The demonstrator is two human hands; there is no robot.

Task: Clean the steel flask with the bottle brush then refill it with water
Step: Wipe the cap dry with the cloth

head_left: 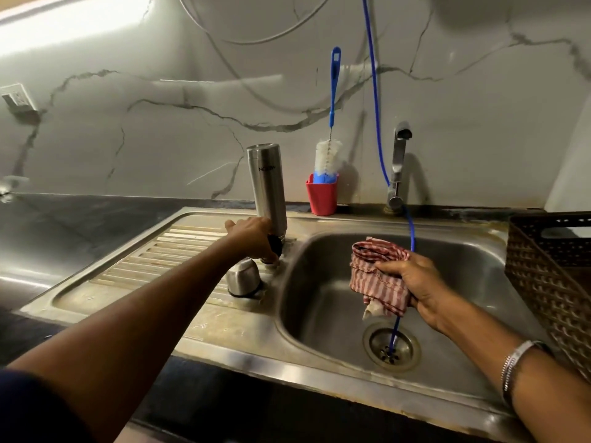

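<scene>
Flask (268, 183): inverted, rigid, likely slippery; best held mid-body.
Left hand (252, 236): fingers pinched black stopper (275, 244).
Right hand (419, 287): gripped cloth (379, 278).

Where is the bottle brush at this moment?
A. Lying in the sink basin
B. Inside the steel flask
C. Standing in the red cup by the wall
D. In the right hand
C: the bottle brush stands bristles-down in the red cup against the wall, while the right hand holds a striped cloth.

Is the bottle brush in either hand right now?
No, the bottle brush stands in the red cup by the wall, untouched.
</scene>
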